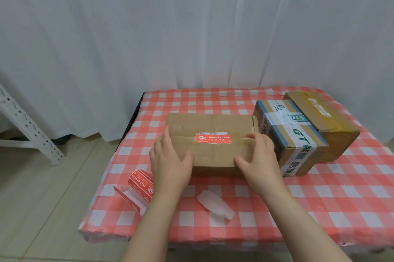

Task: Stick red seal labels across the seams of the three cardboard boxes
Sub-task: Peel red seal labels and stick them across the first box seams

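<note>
A plain cardboard box point(213, 155) lies in the middle of the table with a red seal label point(213, 139) stuck across its top seam. My left hand point(169, 161) holds the box's left end, thumb on the front face. My right hand point(259, 159) holds its right end the same way. To the right stands a second box point(290, 134) wrapped in white and green printed tape. Behind that one sits a third box point(324, 121) with yellowish tape. A roll of red seal labels point(140, 185) lies by the table's left front edge, its strip trailing out.
A peeled white backing paper point(215, 204) lies on the red-and-white checked tablecloth point(319, 208) near the front. White curtains hang behind the table. A white metal rack leg point(27, 127) stands on the tiled floor at the left.
</note>
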